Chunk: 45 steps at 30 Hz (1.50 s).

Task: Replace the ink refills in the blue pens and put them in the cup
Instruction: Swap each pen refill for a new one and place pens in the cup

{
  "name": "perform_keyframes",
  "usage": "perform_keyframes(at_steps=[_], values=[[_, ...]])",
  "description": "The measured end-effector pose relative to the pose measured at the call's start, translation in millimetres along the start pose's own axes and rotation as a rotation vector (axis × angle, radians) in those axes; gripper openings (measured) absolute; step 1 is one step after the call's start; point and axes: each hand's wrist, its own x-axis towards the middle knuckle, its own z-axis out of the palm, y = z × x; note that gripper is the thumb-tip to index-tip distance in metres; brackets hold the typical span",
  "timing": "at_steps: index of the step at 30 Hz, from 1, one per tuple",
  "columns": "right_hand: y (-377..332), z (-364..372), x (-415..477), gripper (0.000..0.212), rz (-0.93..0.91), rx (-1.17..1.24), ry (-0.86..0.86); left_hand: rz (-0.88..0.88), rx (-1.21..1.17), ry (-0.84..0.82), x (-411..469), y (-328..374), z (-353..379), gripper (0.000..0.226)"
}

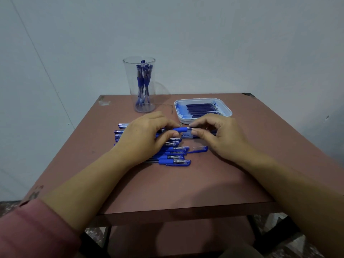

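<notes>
Reddish-brown square counter fills lower view. Left hand and right hand meet mid-counter, each pinching one end of blue rubber-gripped pen; joint possibly parted, blur hides it. Tall clear plastic cup at 11 o'clock, blue pens upright inside. White shallow tray at 1 o'clock, dark blue refills side by side. Pile of blue capped pens beneath left hand. Loose blue cap at 5 o'clock of held pen.
</notes>
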Motion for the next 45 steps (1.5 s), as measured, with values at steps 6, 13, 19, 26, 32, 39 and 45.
perform_keyframes(at_steps=[6, 13, 19, 26, 32, 39, 45], values=[[-3, -3, 0, 0.019, -0.102, 0.010, 0.074, -0.059, -0.046, 0.008, 0, 1, -2, 0.017], [6, -8, 2, 0.016, -0.018, -0.140, 0.015, -0.099, 0.015, -0.002, 0, -9, -8, 0.017], [10, -9, 6, 0.016, -0.051, -0.333, -0.320, -0.102, 0.056, -0.006, 0, -11, -9, 0.018], [6, -8, 11, 0.024, -0.062, -0.375, -0.434, -0.082, 0.061, -0.014, 1, -11, -9, 0.018], [6, -10, 7, 0.012, -0.042, -0.259, -0.252, -0.074, 0.052, -0.008, 2, -12, -7, 0.021], [-2, 2, 7, 0.021, -0.097, -0.108, -0.045, -0.013, 0.015, 0.002, 1, -7, -5, 0.015], [8, -12, 4, 0.015, -0.028, -0.142, -0.024, -0.012, 0.016, 0.011, 0, -10, -6, 0.016]])
